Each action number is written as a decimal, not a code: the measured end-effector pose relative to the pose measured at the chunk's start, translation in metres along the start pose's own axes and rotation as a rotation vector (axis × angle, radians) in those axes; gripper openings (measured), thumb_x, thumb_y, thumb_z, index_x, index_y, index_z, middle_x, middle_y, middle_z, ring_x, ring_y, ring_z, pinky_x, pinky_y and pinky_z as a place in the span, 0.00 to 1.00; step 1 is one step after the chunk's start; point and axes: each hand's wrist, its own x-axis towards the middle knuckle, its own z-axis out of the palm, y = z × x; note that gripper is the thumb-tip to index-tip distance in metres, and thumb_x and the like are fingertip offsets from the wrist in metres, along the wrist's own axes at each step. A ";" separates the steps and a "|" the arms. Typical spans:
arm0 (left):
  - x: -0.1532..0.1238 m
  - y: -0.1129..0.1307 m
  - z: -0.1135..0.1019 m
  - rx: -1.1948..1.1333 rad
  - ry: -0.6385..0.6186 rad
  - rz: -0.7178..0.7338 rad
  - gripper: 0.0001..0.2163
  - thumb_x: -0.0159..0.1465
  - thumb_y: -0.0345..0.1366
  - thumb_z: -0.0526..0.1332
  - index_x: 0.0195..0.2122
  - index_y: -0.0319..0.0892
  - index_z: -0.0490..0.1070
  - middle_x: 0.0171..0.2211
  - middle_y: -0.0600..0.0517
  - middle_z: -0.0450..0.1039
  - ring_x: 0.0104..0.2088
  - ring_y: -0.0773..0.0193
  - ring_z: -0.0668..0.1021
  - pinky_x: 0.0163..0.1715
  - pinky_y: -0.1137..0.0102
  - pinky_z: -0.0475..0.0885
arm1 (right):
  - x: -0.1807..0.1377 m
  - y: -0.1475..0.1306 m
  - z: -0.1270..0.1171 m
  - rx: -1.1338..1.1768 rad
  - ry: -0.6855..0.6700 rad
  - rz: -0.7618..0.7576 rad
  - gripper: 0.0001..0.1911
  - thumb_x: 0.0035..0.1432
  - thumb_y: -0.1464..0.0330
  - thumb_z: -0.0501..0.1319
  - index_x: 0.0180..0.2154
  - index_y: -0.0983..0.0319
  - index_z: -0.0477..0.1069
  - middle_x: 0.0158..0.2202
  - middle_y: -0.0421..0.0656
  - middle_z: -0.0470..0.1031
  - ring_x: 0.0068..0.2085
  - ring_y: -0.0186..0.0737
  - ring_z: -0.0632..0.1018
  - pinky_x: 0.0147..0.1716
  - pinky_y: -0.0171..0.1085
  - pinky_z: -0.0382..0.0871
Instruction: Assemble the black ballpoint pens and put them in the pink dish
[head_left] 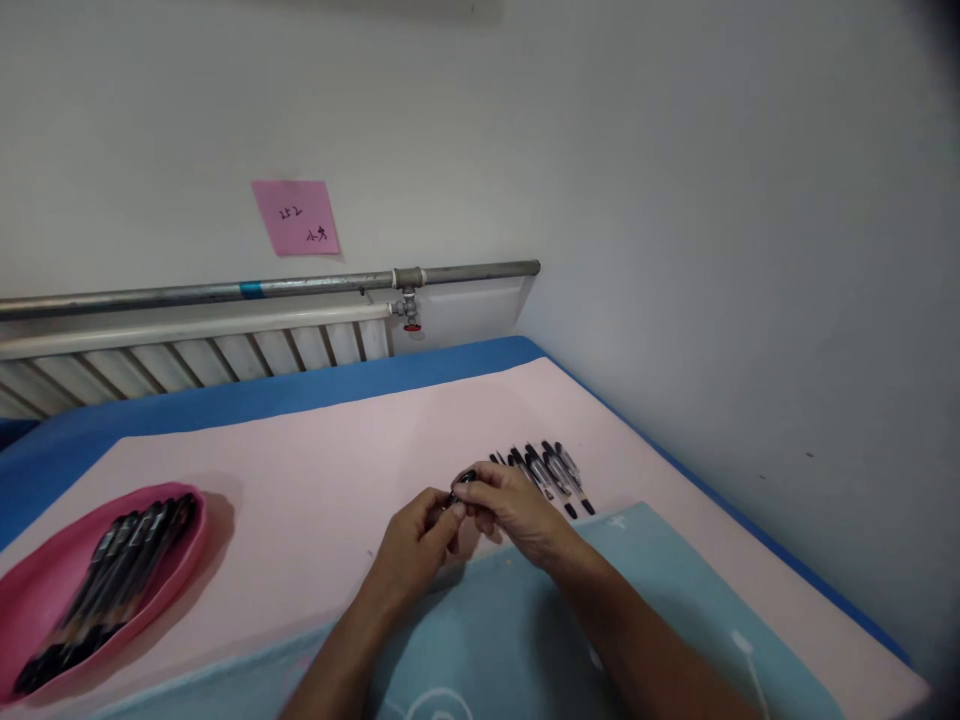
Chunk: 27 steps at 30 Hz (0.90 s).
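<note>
Both hands meet over the pink table cover, pinching one black pen [462,482] between them. My left hand [416,545] grips its near end with closed fingers. My right hand [514,515] is closed on the far end, where the dark tip pokes out above the fingers. Just right of my right hand lies a row of several black pens [551,472] side by side on the pink surface. A pink tray [45,585] at the far left holds several more black pens [112,580].
A light blue mat [525,640] lies under my forearms. The pink cover [322,460] rests on a blue table [225,400] that ends at the white wall on the right. Behind are a radiator [187,355], a metal pipe [262,288] with a red valve, and a pink note [295,217].
</note>
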 end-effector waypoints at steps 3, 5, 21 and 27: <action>0.000 0.000 -0.001 0.023 0.008 0.025 0.12 0.59 0.43 0.51 0.30 0.39 0.66 0.19 0.56 0.63 0.21 0.71 0.66 0.22 0.75 0.60 | 0.000 0.000 0.002 -0.057 0.002 0.019 0.07 0.46 0.67 0.61 0.24 0.64 0.65 0.16 0.33 0.63 0.15 0.24 0.63 0.13 0.26 0.51; 0.000 0.003 -0.002 0.063 0.031 0.044 0.11 0.59 0.42 0.51 0.31 0.39 0.66 0.19 0.56 0.64 0.21 0.70 0.66 0.23 0.75 0.60 | -0.001 -0.002 0.005 -0.101 0.014 0.012 0.08 0.46 0.66 0.60 0.24 0.64 0.64 0.15 0.32 0.61 0.15 0.25 0.62 0.13 0.26 0.51; -0.049 -0.002 -0.169 0.963 0.878 -0.302 0.14 0.60 0.36 0.49 0.39 0.40 0.70 0.34 0.47 0.75 0.34 0.62 0.75 0.32 0.71 0.65 | -0.007 -0.011 0.007 -0.493 0.159 -0.065 0.17 0.49 0.57 0.55 0.36 0.61 0.70 0.29 0.45 0.74 0.23 0.36 0.72 0.17 0.32 0.61; -0.080 -0.007 -0.229 1.118 0.998 -0.553 0.16 0.59 0.36 0.48 0.39 0.32 0.71 0.35 0.36 0.74 0.37 0.50 0.75 0.33 0.64 0.65 | -0.010 -0.017 0.007 -0.625 0.194 -0.191 0.15 0.49 0.58 0.54 0.33 0.60 0.72 0.36 0.45 0.76 0.35 0.43 0.76 0.31 0.36 0.67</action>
